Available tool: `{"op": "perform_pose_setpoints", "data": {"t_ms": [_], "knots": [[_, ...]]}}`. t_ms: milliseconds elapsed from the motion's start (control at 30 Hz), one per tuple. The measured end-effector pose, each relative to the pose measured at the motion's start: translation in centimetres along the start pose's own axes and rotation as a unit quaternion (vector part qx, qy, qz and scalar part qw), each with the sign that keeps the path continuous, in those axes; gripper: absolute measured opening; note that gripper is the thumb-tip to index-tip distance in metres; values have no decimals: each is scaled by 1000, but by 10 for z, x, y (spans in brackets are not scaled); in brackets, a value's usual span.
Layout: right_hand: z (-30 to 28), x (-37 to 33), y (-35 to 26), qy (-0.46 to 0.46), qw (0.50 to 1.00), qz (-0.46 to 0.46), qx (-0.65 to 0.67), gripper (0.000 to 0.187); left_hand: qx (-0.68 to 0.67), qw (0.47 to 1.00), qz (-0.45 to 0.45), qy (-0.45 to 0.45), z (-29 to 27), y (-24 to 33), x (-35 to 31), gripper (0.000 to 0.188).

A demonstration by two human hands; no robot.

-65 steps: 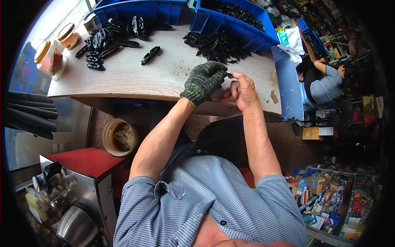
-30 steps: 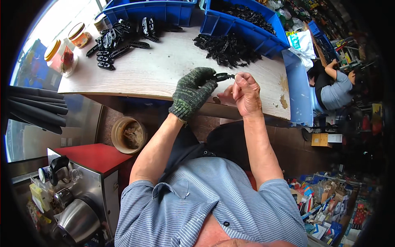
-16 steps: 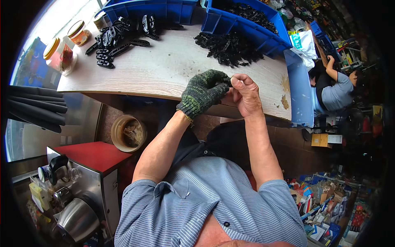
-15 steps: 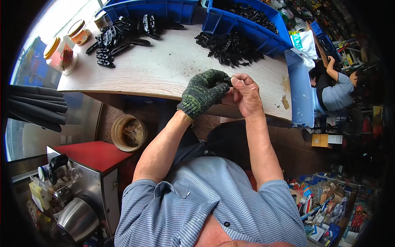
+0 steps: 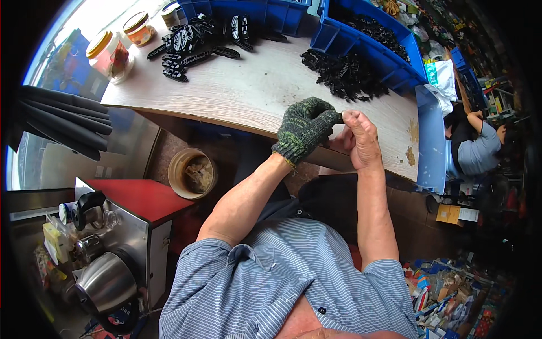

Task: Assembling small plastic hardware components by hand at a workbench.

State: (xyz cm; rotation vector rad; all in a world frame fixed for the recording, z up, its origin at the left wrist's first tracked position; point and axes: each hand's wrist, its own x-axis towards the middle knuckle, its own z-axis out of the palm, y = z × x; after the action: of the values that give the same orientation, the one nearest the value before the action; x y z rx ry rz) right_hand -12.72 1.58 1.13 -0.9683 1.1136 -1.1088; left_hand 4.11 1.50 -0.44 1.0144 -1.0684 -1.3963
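At the table's front edge, my left hand (image 5: pixel 306 129), in a dark green knitted glove, is closed with fingers and thumb pinched together. Right beside it is my bare right hand (image 5: pixel 363 141), its thumb and index finger also pinching. Between the two sets of fingertips a bit of a small black part (image 5: pixel 340 117) shows; most of it is hidden. Beyond the hands, a heap of small black plastic parts (image 5: pixel 344 74) lies on the pale wood-grain table (image 5: pixel 243 85). Longer black pieces with silvery trim (image 5: pixel 195 38) are piled at the far left of the table.
A blue bin (image 5: pixel 367 45) of black parts stands behind the heap, another blue bin (image 5: pixel 248 14) at the back. Lidded jars (image 5: pixel 110 56) stand far left. Below are a bucket (image 5: pixel 192 173) and a red-topped cabinet (image 5: pixel 135 198). Another person (image 5: pixel 477 152) is at far right.
The whole scene has shifted rightward in the picture as my head turned. Both hands stay pinched together at the table edge; the left fingers are curled more, and less of the black part shows.
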Motion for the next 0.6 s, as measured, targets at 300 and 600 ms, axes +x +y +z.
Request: {"op": "perform_pose_setpoints", "data": {"t_ms": [300, 600], "knots": [[7, -3, 12, -4, 998, -50, -36, 35, -29, 999, -13, -29, -4, 0, -5, 18], [1, -4, 12, 21, 997, -69, -24, 34, 37, 995, 11, -94, -5, 3, -5, 19]]}}
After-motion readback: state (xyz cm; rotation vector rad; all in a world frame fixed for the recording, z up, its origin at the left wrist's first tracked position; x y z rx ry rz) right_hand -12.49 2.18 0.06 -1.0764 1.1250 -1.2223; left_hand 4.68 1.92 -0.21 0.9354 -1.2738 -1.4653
